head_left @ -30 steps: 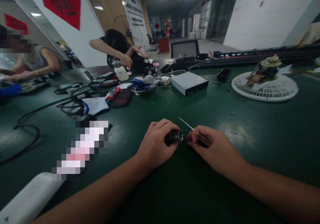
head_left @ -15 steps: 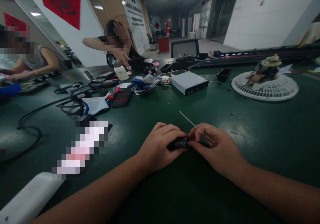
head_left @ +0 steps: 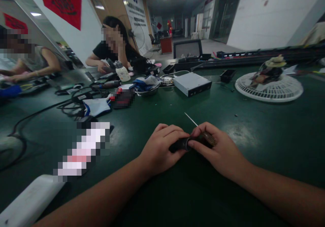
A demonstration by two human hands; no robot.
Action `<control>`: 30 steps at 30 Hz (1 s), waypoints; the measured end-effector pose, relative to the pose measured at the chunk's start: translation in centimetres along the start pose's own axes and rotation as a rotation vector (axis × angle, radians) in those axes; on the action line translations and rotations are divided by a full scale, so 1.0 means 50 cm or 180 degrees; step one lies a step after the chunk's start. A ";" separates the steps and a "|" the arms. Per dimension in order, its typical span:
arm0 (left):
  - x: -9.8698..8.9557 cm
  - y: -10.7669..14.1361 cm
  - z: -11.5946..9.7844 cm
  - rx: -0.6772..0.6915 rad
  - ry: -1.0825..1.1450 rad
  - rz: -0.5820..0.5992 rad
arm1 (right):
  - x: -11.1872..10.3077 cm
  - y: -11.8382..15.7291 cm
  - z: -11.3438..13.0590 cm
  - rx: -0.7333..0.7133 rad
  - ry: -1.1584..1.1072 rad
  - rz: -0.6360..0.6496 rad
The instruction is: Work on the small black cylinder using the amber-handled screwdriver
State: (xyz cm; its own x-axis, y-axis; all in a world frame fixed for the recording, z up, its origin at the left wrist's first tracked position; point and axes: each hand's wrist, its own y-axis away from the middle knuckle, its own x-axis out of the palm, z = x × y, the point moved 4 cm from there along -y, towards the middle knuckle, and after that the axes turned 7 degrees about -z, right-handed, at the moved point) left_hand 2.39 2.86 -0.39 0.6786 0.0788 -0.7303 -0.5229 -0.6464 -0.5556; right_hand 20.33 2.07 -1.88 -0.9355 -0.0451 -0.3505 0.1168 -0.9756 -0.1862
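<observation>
Low over the green table, my left hand point(head_left: 162, 147) is wrapped round a black cylindrical part point(head_left: 181, 144), whose near-round end points right. My right hand point(head_left: 220, 149) grips a screwdriver point(head_left: 208, 139) by its amber handle, and the thin metal shaft sticks out to the upper left. The thumb of that hand presses on the open end of the black part, with the index finger close by. My palms hide most of the part and some of the handle.
Ahead lie a silver disc drive point(head_left: 191, 83), a white fan grille point(head_left: 269, 88) with a motor on it, and a bowl point(head_left: 148, 90) holding cloth. Black cables point(head_left: 22, 142) and a white device point(head_left: 30, 196) are on the left. Two other people sit across the table.
My right thumb has shifted onto the end of the black part, and the screwdriver has turned slightly in my hand. The person opposite has lowered one arm. A cable at left has moved.
</observation>
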 end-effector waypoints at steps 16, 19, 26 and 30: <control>-0.016 0.000 0.031 -0.0922 -0.0209 -0.0583 | -0.029 0.023 0.031 -0.1096 -0.0771 -0.0293; -0.015 -0.001 0.028 -0.0854 -0.0148 -0.0523 | -0.033 0.027 0.032 -0.1183 -0.0869 -0.0392; -0.013 -0.002 0.025 -0.0750 -0.0145 -0.0464 | -0.032 0.020 0.025 -0.0918 -0.0494 -0.0544; -0.011 -0.002 0.021 -0.0646 -0.0150 -0.0413 | -0.027 0.015 0.025 -0.0898 -0.0359 -0.0462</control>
State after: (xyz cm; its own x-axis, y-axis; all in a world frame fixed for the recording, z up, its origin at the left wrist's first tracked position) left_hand 1.54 3.67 -0.37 0.7060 0.2034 -0.6783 -0.3154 -0.7673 -0.5583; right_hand 21.29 1.13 -0.41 -0.9783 0.0509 -0.2009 0.0527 -0.8763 -0.4789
